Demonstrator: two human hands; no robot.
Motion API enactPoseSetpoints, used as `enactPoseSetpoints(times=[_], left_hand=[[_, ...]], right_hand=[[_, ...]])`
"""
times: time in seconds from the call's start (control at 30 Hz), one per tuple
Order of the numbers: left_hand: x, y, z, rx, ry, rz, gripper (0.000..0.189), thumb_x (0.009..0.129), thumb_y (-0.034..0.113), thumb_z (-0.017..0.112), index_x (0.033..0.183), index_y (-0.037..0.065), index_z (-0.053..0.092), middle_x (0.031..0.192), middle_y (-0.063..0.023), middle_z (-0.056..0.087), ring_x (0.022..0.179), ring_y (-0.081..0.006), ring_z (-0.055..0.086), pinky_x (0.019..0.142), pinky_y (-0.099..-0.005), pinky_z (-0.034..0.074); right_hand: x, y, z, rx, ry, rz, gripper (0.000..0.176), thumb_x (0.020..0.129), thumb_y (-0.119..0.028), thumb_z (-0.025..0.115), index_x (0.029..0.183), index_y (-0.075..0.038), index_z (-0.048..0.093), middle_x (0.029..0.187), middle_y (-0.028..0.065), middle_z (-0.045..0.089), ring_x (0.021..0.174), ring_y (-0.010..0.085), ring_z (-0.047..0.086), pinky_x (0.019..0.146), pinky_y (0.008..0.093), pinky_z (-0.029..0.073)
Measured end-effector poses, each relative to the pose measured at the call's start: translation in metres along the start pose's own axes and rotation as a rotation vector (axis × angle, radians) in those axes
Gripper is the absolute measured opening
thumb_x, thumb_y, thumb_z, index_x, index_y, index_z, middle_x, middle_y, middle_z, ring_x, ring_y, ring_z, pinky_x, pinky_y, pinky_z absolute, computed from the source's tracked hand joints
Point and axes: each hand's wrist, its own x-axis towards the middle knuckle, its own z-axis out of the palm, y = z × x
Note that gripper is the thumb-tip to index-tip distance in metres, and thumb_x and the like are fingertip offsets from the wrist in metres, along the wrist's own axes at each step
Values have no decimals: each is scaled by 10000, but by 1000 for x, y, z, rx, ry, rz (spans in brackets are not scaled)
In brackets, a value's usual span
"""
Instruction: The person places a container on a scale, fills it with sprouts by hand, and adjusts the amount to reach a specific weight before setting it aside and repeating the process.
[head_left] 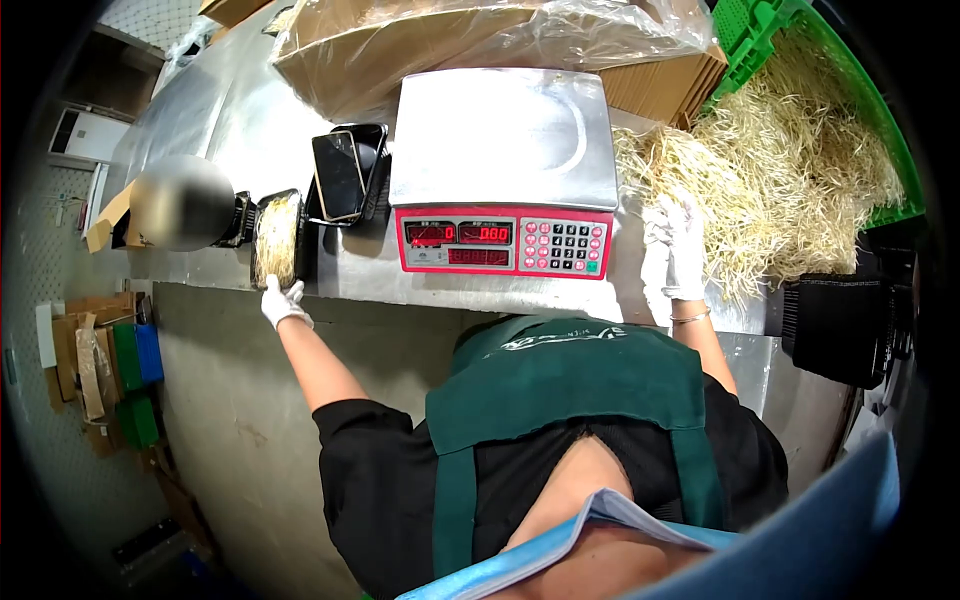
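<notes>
My left hand point(284, 301), in a white glove, grips the near end of a black tray point(303, 262) at the table's front edge. Pale bean sprouts point(277, 240) lie lengthwise in that tray. To the right of the scale, my right hand point(680, 248), also gloved in white, has its fingers stretched out at the near left edge of a large heap of loose bean sprouts point(770, 165). Its fingertips touch the sprouts, and nothing shows in its grasp. Between my hands stands a red digital scale point(500, 140) with a bare metal pan and lit red digits.
A phone point(340, 176) lies on black trays point(378, 150) left of the scale. Behind is a cardboard box point(345, 55) under clear plastic. A green crate point(905, 165) borders the heap. Stacked black trays point(838, 325) stand at the right. Another person's blurred head is at the left.
</notes>
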Motion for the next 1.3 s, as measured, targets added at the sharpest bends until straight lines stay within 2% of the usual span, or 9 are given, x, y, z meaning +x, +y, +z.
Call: enactPoseSetpoints(times=[0.07,0.27,0.4,0.6,0.83,1.1,1.13,1.2,1.3], left_hand=[[-15,5,-17,-37,-92,-97,345,882,420,548,874,75,551,574,-103,558,440,-154,431,371,-255,303],[-88,36,-62,-399,-212,630,392,891,156,538,1187,-100,516,1087,-194,606,935,-276,615,815,-352,499],[-182,105,46,-224,-617,554,320,879,191,589,1072,-64,571,979,-141,636,843,-208,636,738,-303,520],[-204,26,241,-88,-1029,335,240,849,223,647,999,40,607,824,-27,616,684,-104,597,525,-239,484],[-164,85,149,116,-625,196,505,941,389,459,1302,39,409,813,-202,644,432,-171,589,314,-225,413],[-197,79,169,-80,-681,552,401,910,165,524,1245,-47,468,897,-105,591,797,-150,626,637,-222,505],[-200,77,193,-133,-1021,745,401,906,149,520,1251,-50,467,965,-192,636,828,-181,636,670,-245,501],[-232,75,255,587,-596,1379,357,895,183,511,1162,-54,526,932,-178,620,934,-244,599,812,-351,473],[-273,69,285,1221,-284,1727,387,875,250,448,1131,-25,540,1011,-185,559,976,-311,548,883,-450,420]], right_hand=[[4,-1,-3,-41,-10,36,490,941,-104,510,1372,-37,287,1039,74,559,746,56,526,607,143,424],[16,-10,-32,-104,82,-77,556,931,-184,546,1393,-60,263,1130,101,576,823,96,597,653,188,461],[29,-19,-18,-167,22,-68,589,926,-236,557,1398,-50,259,1215,131,546,898,118,600,697,211,471],[44,-35,25,-160,-71,-178,626,919,-215,568,1419,-36,236,1230,142,532,942,160,596,812,261,469],[32,-35,-47,-272,78,-187,595,923,-234,567,1400,-26,278,1285,144,487,1003,155,559,899,292,467],[77,-59,80,-535,-197,-477,510,923,-211,549,1347,2,362,1309,174,471,1213,243,459,1012,360,376],[83,-67,115,-557,-240,-518,488,913,-203,556,1321,12,395,1277,193,501,1179,254,499,1000,359,389],[96,-83,173,-999,-435,-1010,429,896,-233,553,1232,24,481,1147,228,575,1063,285,572,930,355,441],[130,-42,219,-1278,-514,-1169,379,888,-279,484,1120,14,550,959,204,630,883,315,615,812,388,478]])
